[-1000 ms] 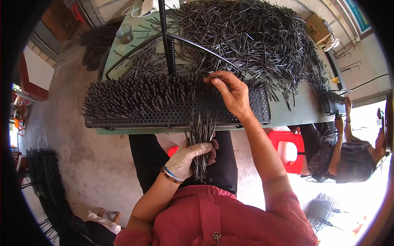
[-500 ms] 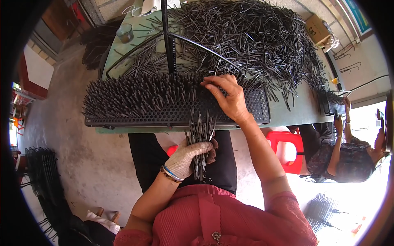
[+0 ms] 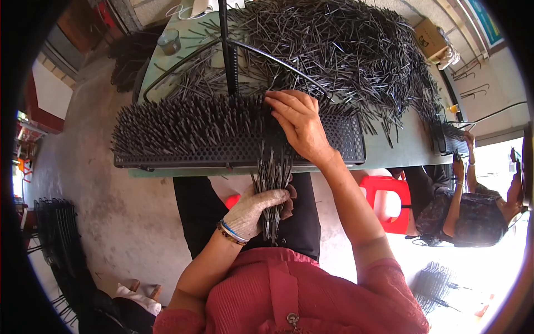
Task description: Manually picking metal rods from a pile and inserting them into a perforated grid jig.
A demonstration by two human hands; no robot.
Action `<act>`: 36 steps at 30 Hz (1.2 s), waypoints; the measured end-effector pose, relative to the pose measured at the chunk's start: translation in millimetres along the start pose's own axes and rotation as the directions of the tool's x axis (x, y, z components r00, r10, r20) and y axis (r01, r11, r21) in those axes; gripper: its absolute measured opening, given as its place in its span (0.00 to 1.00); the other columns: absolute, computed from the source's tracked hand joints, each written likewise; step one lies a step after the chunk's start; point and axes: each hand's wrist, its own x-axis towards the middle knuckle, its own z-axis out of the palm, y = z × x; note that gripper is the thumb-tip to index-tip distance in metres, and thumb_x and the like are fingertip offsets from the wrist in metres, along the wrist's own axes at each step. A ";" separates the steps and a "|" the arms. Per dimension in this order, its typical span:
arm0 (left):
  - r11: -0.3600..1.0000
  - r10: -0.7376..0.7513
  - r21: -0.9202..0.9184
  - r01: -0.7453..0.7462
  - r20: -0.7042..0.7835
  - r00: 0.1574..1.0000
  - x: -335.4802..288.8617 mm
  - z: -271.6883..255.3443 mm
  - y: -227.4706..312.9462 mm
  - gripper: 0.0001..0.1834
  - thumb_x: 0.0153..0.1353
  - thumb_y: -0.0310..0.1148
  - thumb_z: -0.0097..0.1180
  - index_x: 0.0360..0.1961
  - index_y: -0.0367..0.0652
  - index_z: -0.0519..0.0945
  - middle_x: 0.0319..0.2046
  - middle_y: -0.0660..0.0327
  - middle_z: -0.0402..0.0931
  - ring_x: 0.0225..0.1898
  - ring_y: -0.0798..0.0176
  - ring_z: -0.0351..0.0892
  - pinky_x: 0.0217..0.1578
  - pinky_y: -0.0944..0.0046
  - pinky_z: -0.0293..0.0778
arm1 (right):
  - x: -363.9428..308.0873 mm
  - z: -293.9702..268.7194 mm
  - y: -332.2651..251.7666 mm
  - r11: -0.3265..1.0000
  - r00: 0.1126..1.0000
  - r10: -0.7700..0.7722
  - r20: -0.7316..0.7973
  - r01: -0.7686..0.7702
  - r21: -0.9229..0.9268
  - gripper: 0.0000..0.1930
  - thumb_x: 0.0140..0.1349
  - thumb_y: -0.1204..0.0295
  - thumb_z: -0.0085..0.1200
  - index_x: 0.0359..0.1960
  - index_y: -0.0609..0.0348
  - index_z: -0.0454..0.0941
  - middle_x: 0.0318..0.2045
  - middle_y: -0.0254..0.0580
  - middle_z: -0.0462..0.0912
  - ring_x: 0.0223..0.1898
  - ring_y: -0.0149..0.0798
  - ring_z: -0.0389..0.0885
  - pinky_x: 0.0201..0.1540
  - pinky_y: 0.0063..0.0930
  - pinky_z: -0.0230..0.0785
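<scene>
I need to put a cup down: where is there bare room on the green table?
The widest patch of green table is at right, between the perforated rack, the far-right rack and the pile of black rods. A smaller one lies just in front of the glass. The back and middle are crowded with rods.

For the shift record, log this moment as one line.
Left hand: gloved, holding dark rod bundle; right hand: bare, at perforated tray; rod pile: on table.

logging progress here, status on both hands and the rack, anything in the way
Left hand holding black sticks. Right hand over rack, hold unclear. Rack's left side mostly packed, right showing bare holes. Held sticks hide some front edge.
</scene>
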 end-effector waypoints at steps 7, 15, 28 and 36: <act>1.000 0.021 0.013 -0.020 -0.039 0.999 -2.9 1.7 -2.1 0.21 0.58 0.30 0.56 0.53 0.39 0.73 0.36 0.60 0.79 0.32 0.67 0.80 0.33 0.66 0.78 | -8.7 0.8 -2.3 0.990 0.989 0.143 -0.043 -0.143 0.016 0.13 0.60 0.77 0.54 0.47 0.60 0.80 0.49 0.39 0.81 0.55 0.43 0.73 0.58 0.36 0.59; 0.993 0.113 -0.046 -0.111 0.061 0.992 1.6 3.5 6.7 0.16 0.58 0.28 0.57 0.48 0.36 0.74 0.36 0.58 0.79 0.32 0.64 0.80 0.34 0.63 0.80 | -41.7 -47.6 -39.8 0.982 0.935 0.161 -0.317 -0.119 0.148 0.16 0.52 0.89 0.54 0.44 0.65 0.79 0.39 0.50 0.81 0.39 0.47 0.81 0.42 0.30 0.74; 0.973 -0.009 -0.228 0.019 0.041 0.999 17.7 15.5 -13.7 0.14 0.63 0.28 0.54 0.49 0.39 0.74 0.38 0.60 0.79 0.36 0.65 0.80 0.39 0.64 0.79 | -143.1 -56.4 -101.1 0.946 0.954 -0.291 -0.069 0.298 0.126 0.17 0.44 0.75 0.66 0.39 0.55 0.83 0.43 0.42 0.77 0.30 0.34 0.78 0.32 0.25 0.73; 0.968 0.048 -0.249 -0.035 0.047 0.998 26.3 10.9 -15.3 0.15 0.62 0.25 0.53 0.50 0.41 0.72 0.36 0.59 0.78 0.36 0.64 0.80 0.39 0.64 0.79 | -118.9 -65.2 -95.0 0.920 0.987 -0.155 -0.031 0.156 0.360 0.16 0.43 0.75 0.64 0.38 0.56 0.85 0.41 0.41 0.81 0.37 0.42 0.81 0.41 0.33 0.74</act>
